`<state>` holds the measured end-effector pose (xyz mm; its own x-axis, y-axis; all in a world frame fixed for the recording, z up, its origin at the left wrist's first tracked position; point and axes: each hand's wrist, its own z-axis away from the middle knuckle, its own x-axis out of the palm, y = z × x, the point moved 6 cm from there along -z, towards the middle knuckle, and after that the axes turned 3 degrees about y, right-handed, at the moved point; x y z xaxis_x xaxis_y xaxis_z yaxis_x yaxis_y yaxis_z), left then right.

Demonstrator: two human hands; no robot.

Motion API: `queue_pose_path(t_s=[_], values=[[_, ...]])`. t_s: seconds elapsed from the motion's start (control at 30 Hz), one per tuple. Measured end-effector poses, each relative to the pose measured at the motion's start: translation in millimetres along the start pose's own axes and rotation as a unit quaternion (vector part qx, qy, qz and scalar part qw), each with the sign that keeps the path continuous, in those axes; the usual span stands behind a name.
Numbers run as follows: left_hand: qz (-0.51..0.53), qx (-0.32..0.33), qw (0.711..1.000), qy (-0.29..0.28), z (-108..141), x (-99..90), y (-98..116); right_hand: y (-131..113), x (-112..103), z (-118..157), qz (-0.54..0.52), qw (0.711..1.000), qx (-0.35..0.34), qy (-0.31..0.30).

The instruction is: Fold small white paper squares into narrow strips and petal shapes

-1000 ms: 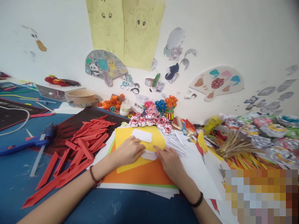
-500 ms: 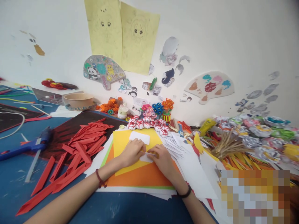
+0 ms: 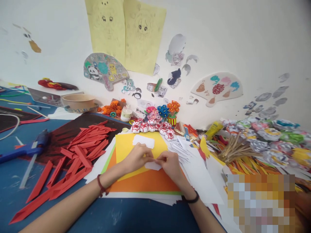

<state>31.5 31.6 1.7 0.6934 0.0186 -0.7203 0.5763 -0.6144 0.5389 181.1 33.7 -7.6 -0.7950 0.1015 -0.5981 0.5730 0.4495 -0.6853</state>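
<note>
Between my two hands is a small white piece of paper (image 3: 153, 166), over a yellow sheet (image 3: 126, 154). My left hand (image 3: 141, 157) has its fingers closed on the paper's upper left edge. Opposite it, the fingers of my right hand (image 3: 168, 163) pinch the same edge, and both sets of fingertips nearly meet. Just beyond my left hand lies another small white paper piece (image 3: 143, 141) on the yellow sheet. An orange sheet (image 3: 136, 182) sticks out underneath, with green and white sheets below it.
Folded red paper strips (image 3: 85, 152) are heaped at the left, beside a blue glue gun (image 3: 36, 145). Thin white paper strips (image 3: 179, 152) lie right of my hands. Red-and-white paper flowers (image 3: 152, 126) and a small bottle (image 3: 126, 114) stand behind. Bundled sticks (image 3: 234, 148) lie farther right.
My fingertips have come closer together along the paper's upper edge. The whole view has shifted slightly, so the scene sits a little further left and higher.
</note>
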Motion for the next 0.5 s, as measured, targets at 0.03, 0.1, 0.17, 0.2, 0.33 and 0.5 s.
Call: queue_pose_path(t_s=[0.03, 0.1, 0.17, 0.2, 0.33, 0.5], values=[[0.016, -0.008, 1.0, -0.007, -0.2, -1.1, -1.3, 0.5, -1.3, -0.5, -0.006, 1.0, 0.005, -0.007], [0.036, -0.03, 0.999, -0.011, -0.1, -4.3, -4.8, 1.4, -2.0, -1.2, -0.03, 0.999, 0.015, -0.038], [0.04, -0.047, 0.998, -0.001, 0.4, -7.8, -7.8, 1.6, -1.2, -1.3, -0.059, 0.995, 0.02, -0.077], [0.042, -0.052, 0.998, 0.002, 0.7, -8.7, -8.5, 2.0, -0.7, -1.2, -0.07, 0.993, 0.022, -0.092], [0.068, -0.063, 0.996, -0.012, 0.8, -7.5, -10.2, 8.7, -2.0, -1.7, -0.077, 0.992, 0.035, -0.09], [0.044, -0.108, 0.982, 0.151, 3.4, -33.3, -16.7, 27.9, -8.6, -4.0, -0.164, 0.981, 0.103, 0.013]])
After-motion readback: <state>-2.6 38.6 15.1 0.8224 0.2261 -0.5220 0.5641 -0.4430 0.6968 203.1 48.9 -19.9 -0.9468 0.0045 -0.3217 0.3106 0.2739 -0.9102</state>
